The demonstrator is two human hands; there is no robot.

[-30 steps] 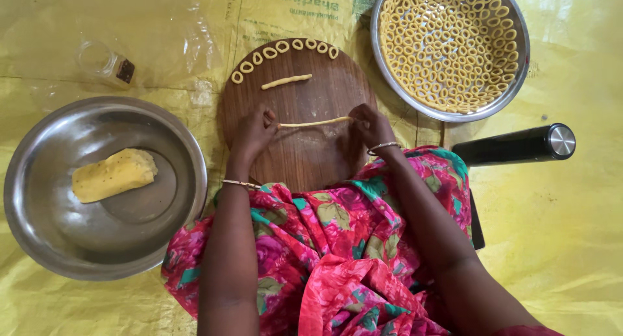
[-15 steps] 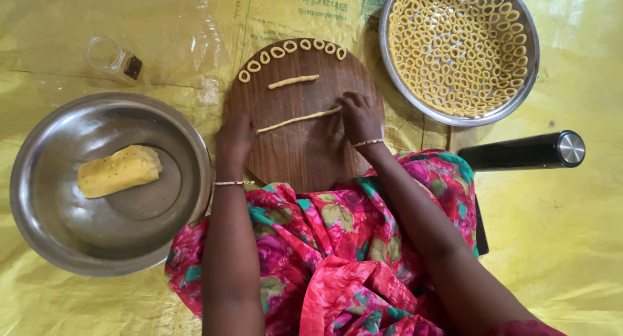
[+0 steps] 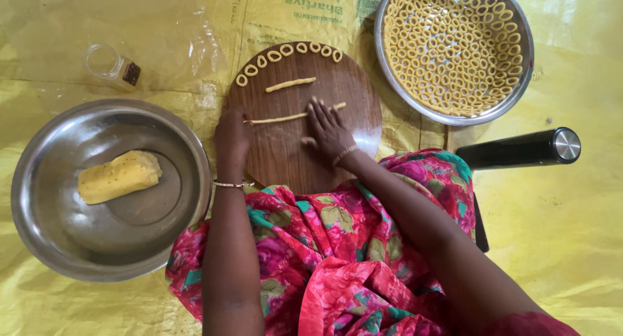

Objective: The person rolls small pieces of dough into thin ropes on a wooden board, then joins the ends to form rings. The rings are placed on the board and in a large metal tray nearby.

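Note:
A round wooden board point(image 3: 337, 89) lies in front of me. On it my right hand point(image 3: 326, 128) lies flat, fingers spread, pressing on a long thin rope of yellow dough point(image 3: 285, 117). My left hand point(image 3: 232, 136) rests at the board's left edge, its fingertips at the rope's left end. A shorter, thicker dough roll point(image 3: 289, 84) lies above the rope. Several small dough rings point(image 3: 285, 51) line the board's far rim.
A steel bowl point(image 3: 58, 232) at the left holds a yellow dough block point(image 3: 119, 176). A steel plate point(image 3: 522, 63) at the upper right is filled with several dough rings. A small glass jar point(image 3: 112, 66) lies upper left. A black cylinder point(image 3: 519, 151) lies at the right. Yellow sheeting covers the floor.
My right hand has slid left along the rope toward its middle, and the rope has grown thinner and longer. My left hand has moved to the board's left edge.

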